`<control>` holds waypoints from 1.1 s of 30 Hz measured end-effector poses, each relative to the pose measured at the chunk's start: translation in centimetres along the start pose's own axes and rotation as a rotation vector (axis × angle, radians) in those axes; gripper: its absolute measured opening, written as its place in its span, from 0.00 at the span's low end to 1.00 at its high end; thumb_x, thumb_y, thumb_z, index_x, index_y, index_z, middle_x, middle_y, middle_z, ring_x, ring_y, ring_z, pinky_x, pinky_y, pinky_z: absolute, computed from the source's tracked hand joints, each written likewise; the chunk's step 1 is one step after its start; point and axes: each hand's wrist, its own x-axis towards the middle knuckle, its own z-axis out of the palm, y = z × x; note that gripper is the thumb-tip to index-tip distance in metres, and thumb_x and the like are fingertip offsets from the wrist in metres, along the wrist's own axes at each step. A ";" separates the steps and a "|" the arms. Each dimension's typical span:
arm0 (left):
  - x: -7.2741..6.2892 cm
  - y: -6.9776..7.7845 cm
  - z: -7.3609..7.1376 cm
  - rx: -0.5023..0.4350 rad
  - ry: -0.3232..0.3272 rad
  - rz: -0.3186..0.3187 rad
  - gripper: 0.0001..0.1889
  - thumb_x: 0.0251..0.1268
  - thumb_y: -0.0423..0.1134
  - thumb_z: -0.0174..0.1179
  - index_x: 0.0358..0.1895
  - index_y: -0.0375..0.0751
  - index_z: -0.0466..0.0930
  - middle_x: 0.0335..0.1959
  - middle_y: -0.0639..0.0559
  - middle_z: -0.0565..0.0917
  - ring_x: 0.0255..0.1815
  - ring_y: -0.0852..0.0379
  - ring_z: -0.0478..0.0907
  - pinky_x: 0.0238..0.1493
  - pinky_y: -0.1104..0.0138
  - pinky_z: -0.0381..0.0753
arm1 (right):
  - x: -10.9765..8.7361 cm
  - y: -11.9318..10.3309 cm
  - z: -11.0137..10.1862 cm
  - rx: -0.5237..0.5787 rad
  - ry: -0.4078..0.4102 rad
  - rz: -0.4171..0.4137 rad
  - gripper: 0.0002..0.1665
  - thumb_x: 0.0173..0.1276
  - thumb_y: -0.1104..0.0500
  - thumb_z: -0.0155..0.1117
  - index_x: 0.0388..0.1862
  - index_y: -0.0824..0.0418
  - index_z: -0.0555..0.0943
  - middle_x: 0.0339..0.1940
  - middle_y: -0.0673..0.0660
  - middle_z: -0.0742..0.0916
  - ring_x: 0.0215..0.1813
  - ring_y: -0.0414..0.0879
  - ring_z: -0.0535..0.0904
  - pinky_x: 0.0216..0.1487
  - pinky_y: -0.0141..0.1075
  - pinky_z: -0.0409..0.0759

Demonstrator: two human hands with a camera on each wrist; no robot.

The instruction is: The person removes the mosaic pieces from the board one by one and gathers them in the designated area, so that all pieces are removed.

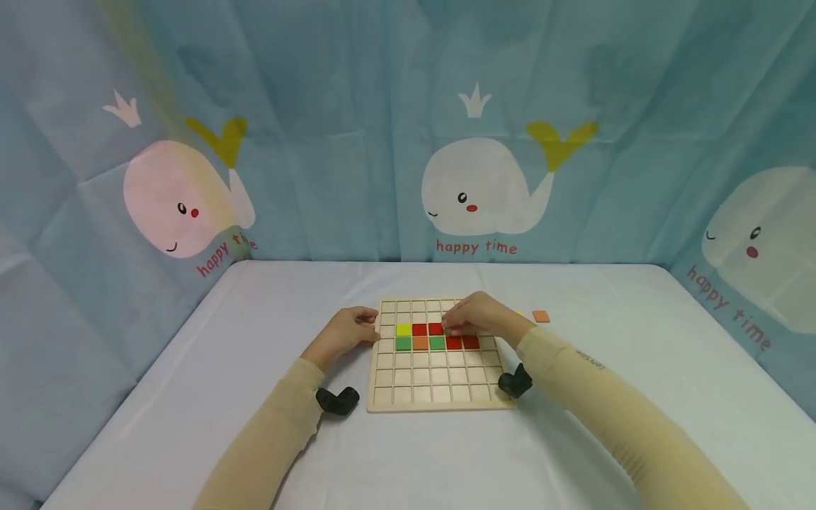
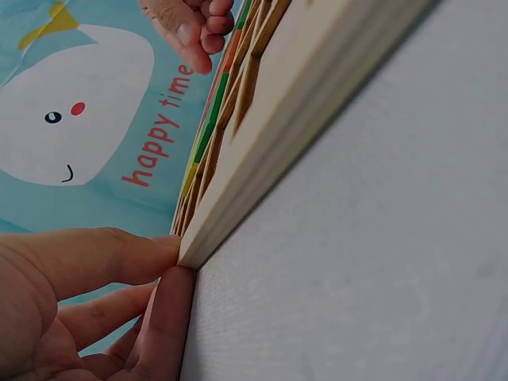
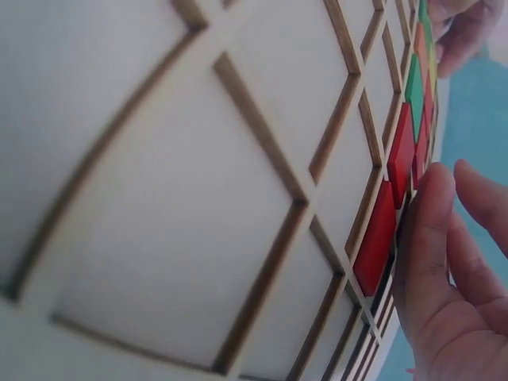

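Note:
A wooden grid board [image 1: 421,395] lies on the table with square coloured tiles in two neighbouring rows. The far row shows a yellow tile [image 1: 404,330] and two red ones; the near row has green, orange, green and two red tiles [image 3: 377,238]. My left hand [image 1: 347,329] pinches the board's left edge between thumb and finger, plain in the left wrist view. My right hand [image 1: 474,314] reaches over the far row, fingertips right beside its last visible red tile [image 1: 435,329]. A gap shows between its thumb and finger in the right wrist view. The hand hides the cells under it.
A loose orange tile [image 1: 540,316] lies on the white tablecloth to the board's right. Next to it, a yellow tile [image 1: 519,313] peeks out from behind my right wrist. A blue curtain with whale prints [image 1: 484,188] hangs behind the table.

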 end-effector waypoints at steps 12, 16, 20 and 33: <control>0.2 0.2 0.5 0.005 0.007 -0.011 0.29 0.58 0.26 0.65 0.66 0.33 0.73 0.56 0.40 0.78 0.48 0.54 0.77 0.43 0.70 0.84 | 0.4 0.4 0.3 -0.020 0.018 0.040 0.14 0.67 0.66 0.66 0.48 0.74 0.84 0.32 0.56 0.90 0.27 0.39 0.84 0.36 0.28 0.86; 0.2 0.1 0.4 -0.001 0.008 -0.012 0.29 0.59 0.26 0.64 0.67 0.34 0.72 0.57 0.40 0.77 0.49 0.53 0.76 0.43 0.70 0.84 | 0.5 0.3 0.3 -0.026 0.020 0.024 0.14 0.68 0.66 0.65 0.48 0.75 0.83 0.32 0.56 0.90 0.27 0.39 0.84 0.36 0.28 0.86; 0.3 0.1 0.4 -0.011 0.001 -0.004 0.29 0.59 0.25 0.64 0.67 0.33 0.72 0.57 0.39 0.77 0.49 0.53 0.76 0.44 0.69 0.85 | 0.4 0.1 0.3 -0.017 0.031 0.016 0.13 0.67 0.67 0.65 0.47 0.75 0.83 0.33 0.57 0.90 0.26 0.39 0.84 0.35 0.28 0.86; 0.1 0.0 0.2 -0.004 0.020 -0.014 0.29 0.59 0.25 0.65 0.66 0.33 0.72 0.56 0.40 0.77 0.49 0.53 0.76 0.43 0.70 0.84 | 0.5 0.0 0.9 -0.061 0.081 -0.017 0.10 0.65 0.66 0.69 0.41 0.72 0.86 0.34 0.57 0.91 0.28 0.40 0.85 0.40 0.32 0.88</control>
